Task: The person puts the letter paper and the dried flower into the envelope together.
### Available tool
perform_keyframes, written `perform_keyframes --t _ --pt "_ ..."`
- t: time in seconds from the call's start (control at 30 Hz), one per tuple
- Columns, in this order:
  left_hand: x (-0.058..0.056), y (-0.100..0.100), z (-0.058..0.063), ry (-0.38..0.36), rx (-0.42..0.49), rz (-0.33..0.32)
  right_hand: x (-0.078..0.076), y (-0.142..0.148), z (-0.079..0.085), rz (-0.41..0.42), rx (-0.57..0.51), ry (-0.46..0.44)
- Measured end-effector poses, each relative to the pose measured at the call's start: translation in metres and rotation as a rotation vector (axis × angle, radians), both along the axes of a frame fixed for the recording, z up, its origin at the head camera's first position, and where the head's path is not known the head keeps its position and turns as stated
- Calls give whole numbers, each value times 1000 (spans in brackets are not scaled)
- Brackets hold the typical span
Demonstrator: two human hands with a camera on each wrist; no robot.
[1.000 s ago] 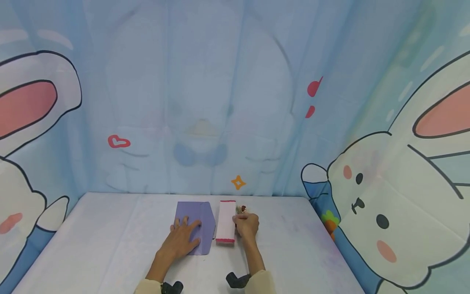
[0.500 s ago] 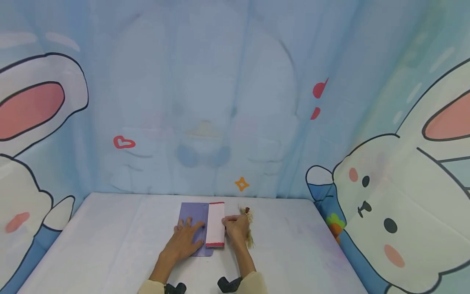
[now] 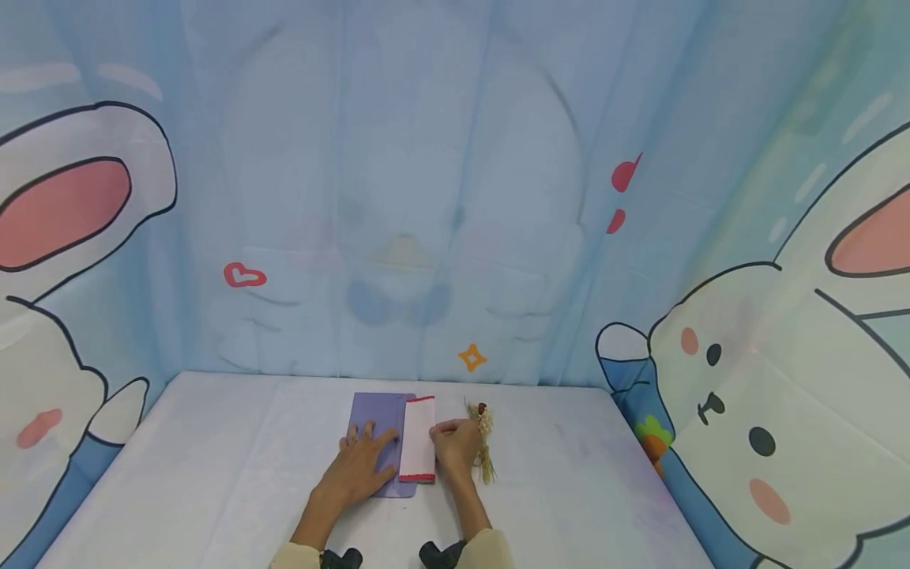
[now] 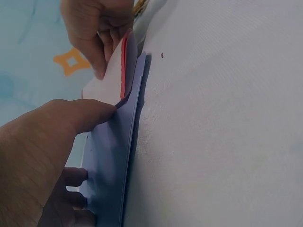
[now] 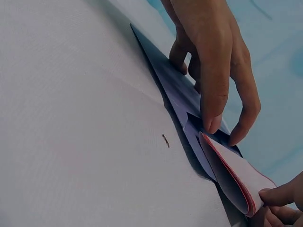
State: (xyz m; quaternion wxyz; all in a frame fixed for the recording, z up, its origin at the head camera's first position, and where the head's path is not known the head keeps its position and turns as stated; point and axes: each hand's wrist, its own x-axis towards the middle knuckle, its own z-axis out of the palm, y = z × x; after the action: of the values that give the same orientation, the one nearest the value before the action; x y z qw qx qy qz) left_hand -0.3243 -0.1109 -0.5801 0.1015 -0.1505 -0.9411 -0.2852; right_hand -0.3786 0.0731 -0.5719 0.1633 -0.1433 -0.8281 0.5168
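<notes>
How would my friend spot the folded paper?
On the white table, find the purple envelope under the left hand. The folded paper overlaps the envelope's right side, pinched by the right hand. Unlike the envelope or dried flowers, it is pale pink with red edges.

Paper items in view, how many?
2: purple envelope under the left hand; folded card pinched by the right hand. Any sheets inside either would be hidden.
</notes>
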Motion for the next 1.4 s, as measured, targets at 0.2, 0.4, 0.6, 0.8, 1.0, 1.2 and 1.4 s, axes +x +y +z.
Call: perform_keyframes --t 0.2,0.4,0.6,0.8,1.0,1.2,1.4 --pt "-7 -5 -14 40 19 -28 0 -5 -1 3 79 75" --pt "2 -6 -1 15 23 -45 -5 -6 -11 56 98 192" --pt "3 -4 10 -47 -19 -21 -27 -5 -33 100 147 252" --pt "3 -5 11 -80 -3 -20 -25 -10 -23 109 146 182" --pt "-5 -9 -6 -17 46 -44 -20 -16 -19 137 167 229" --pt "-7 -9 -4 -29 32 -43 -39 -17 -38 151 172 168" --pt "-2 -6 10 -91 -1 -24 -54 -17 -57 155 199 157"
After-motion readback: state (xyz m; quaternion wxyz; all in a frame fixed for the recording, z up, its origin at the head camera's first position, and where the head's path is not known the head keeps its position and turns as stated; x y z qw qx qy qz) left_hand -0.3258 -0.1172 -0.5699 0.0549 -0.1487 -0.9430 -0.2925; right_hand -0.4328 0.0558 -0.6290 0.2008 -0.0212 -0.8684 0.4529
